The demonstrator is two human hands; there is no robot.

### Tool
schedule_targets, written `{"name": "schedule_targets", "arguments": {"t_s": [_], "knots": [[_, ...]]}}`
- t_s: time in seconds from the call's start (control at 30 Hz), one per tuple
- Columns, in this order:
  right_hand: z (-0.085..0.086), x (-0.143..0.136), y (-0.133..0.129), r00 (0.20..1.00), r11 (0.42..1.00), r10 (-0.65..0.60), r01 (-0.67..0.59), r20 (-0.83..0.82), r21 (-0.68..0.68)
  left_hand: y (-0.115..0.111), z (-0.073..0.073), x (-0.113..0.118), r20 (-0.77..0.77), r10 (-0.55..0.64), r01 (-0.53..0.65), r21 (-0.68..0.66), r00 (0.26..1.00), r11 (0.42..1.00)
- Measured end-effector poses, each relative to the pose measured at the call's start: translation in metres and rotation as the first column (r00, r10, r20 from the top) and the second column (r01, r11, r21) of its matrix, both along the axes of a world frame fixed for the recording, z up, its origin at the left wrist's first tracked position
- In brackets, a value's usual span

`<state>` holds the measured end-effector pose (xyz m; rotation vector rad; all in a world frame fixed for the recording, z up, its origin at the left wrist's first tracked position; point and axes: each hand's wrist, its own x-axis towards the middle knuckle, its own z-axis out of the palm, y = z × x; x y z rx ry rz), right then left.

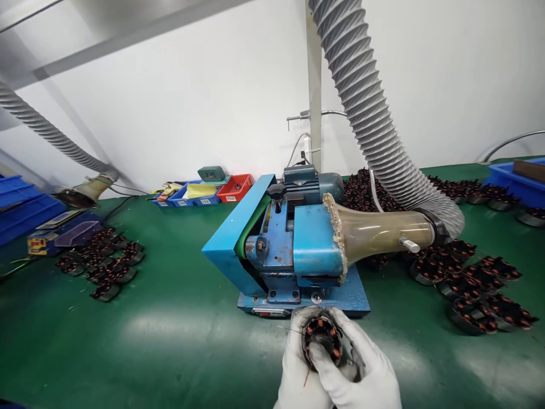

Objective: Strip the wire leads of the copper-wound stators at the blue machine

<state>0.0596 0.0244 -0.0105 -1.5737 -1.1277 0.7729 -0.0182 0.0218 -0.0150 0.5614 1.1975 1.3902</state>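
Both my hands wear white gloves with dark-stained fingertips and hold one round motor stator (pixel 322 341), black with copper windings, in front of the blue belt machine (pixel 279 244). My left hand (pixel 296 363) wraps round the stator's left side. My right hand (pixel 361 363) grips it from the right, with a finger or thumb reaching over its open centre. Thin loose wires stick out at its left and lower edges. The stator's face with the copper coils is turned up towards me.
Many stators (pixel 472 284) lie right of the machine, more (pixel 106 261) at the left. A duct nozzle (pixel 383 230) with a grey hose (pixel 366 96) joins the machine. Blue bins (pixel 204 199) and a red bin (pixel 235 187) stand by the wall on the green table (pixel 170 335).
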Motion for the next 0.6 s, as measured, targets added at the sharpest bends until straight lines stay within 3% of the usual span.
{"name": "schedule_targets", "arguments": {"t_s": [0.1, 0.23, 0.4, 0.6], "knots": [[-0.002, -0.002, 0.0, 0.999, 1.0, 0.004, -0.004, -0.049, 0.003, -0.001, 0.0, -0.001, -0.038, -0.016, 0.017, 0.025, 0.999, 1.0], [0.01, 0.0, 0.024, 0.991, 0.996, 0.086, -0.085, -0.105, 0.015, 0.022, 0.006, 0.001, -0.089, -0.108, 0.118, 0.122, 0.99, 0.985], [0.023, 0.003, 0.042, 0.992, 0.993, 0.098, -0.092, -0.082, 0.071, 0.044, 0.014, 0.006, -0.092, -0.074, 0.091, 0.202, 0.993, 0.975], [0.024, 0.003, 0.037, 0.993, 0.994, 0.094, -0.091, -0.071, 0.054, 0.04, 0.021, 0.007, -0.12, -0.106, 0.128, 0.187, 0.987, 0.974]]}}
